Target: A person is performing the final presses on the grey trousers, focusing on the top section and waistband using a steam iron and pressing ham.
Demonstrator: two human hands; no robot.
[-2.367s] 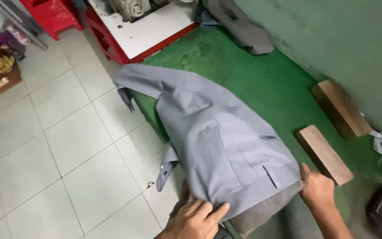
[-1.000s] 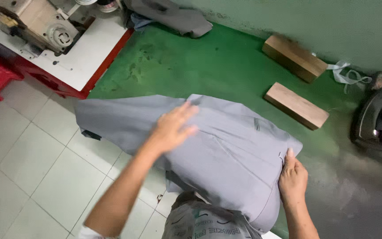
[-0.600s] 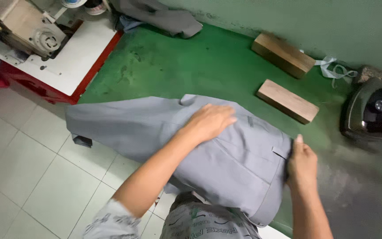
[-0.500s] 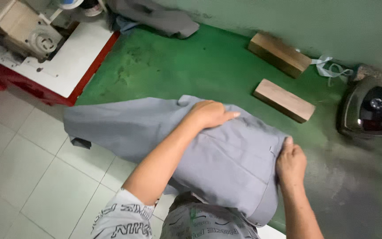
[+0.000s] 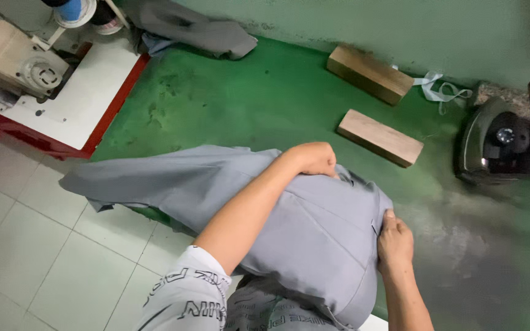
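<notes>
Head view shows the left hand [image 5: 314, 159] curled over the far edge of a grey garment [image 5: 314, 227], fingers bunching the cloth, while the right hand [image 5: 394, 239] pinches its right edge between thumb and fingers. Draped on the green table [image 5: 246, 104], the garment hangs off the near edge. Beyond it lie two wooden blocks [image 5: 380, 137]; an iron [image 5: 504, 147] sits at right, a sewing machine [image 5: 13, 61] at left.
</notes>
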